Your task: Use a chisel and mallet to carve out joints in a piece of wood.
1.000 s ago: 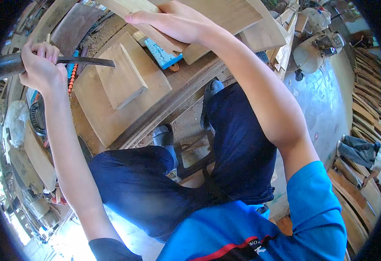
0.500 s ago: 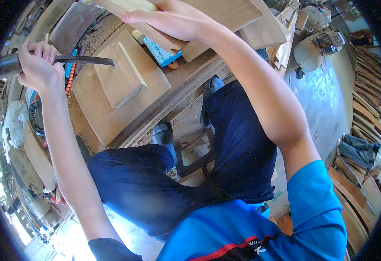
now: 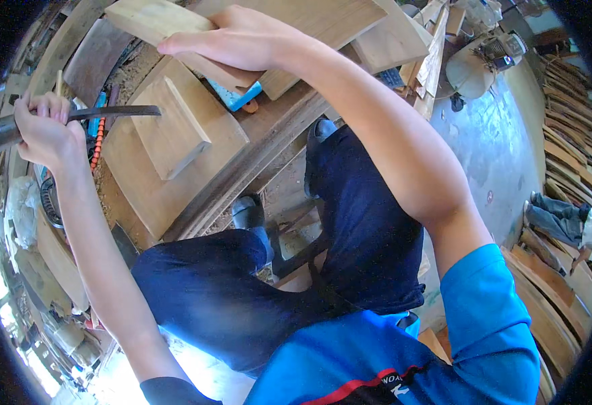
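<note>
My left hand [image 3: 49, 131], at the far left, has its fingers wrapped round a dark tool [image 3: 117, 111]. A narrow, slightly curved blade-like strip sticks out to the right of the fist, and a thick dark part to the left. My right hand [image 3: 245, 39] grips a pale wood block [image 3: 157, 19] at the top, its thumb lying along the near side. Between the two hands a small thick wood piece [image 3: 168, 128] rests on a wider flat board [image 3: 154, 185] on the workbench [image 3: 269, 138]. The tool's tip is over the small piece; contact I cannot tell.
A blue tool [image 3: 232, 94] lies under my right hand. More boards [image 3: 390, 44] are stacked to its right. An orange-red beaded strip [image 3: 97, 145] lies by my left wrist. A round tank-like machine [image 3: 475, 71] stands at the upper right; long planks [image 3: 573, 128] line the right side.
The bench and boards have shifted left in the picture with the view. Both hands sit further left, and more of the pale wood block shows. Both grips look the same.
</note>
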A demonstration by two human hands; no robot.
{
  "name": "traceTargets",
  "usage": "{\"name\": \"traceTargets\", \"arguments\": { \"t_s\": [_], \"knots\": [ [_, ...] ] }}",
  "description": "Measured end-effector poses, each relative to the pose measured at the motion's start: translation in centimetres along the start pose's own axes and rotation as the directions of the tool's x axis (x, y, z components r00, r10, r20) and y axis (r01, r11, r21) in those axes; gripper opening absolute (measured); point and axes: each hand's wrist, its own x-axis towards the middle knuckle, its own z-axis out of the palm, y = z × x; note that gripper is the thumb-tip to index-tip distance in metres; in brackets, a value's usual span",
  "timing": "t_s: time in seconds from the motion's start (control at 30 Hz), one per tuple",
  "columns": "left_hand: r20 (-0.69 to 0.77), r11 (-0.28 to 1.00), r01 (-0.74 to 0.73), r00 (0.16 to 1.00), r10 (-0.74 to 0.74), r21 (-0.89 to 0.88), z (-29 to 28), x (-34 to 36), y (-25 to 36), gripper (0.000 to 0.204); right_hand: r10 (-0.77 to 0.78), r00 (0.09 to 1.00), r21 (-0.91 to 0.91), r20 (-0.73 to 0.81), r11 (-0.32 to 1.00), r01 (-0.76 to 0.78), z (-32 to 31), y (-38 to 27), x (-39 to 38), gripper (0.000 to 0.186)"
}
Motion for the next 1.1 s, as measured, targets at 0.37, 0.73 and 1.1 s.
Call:
{"name": "traceTargets", "arguments": {
  "t_s": [0.37,0.73,1.1],
  "knots": [
    [-0.026,1.000,0.003,1.000,-0.003,-0.012,-0.2,0.3,-0.3,0.038,0.001,1.000,0.013,0.016,1.000,-0.001,-0.4,0.0,-0.7,0.092],
    [0.007,1.000,0.005,1.000,-0.005,0.016,0.1,-0.1,0.1,0.038,-0.010,0.999,-0.012,0.049,1.000,0.011,0.0,0.5,0.3,0.092],
    [0.034,1.000,0.011,0.999,-0.011,0.009,-0.3,0.3,-0.1,0.037,-0.021,0.999,-0.003,0.036,1.000,0.021,0.4,0.5,0.3,0.087]
  ]
}}
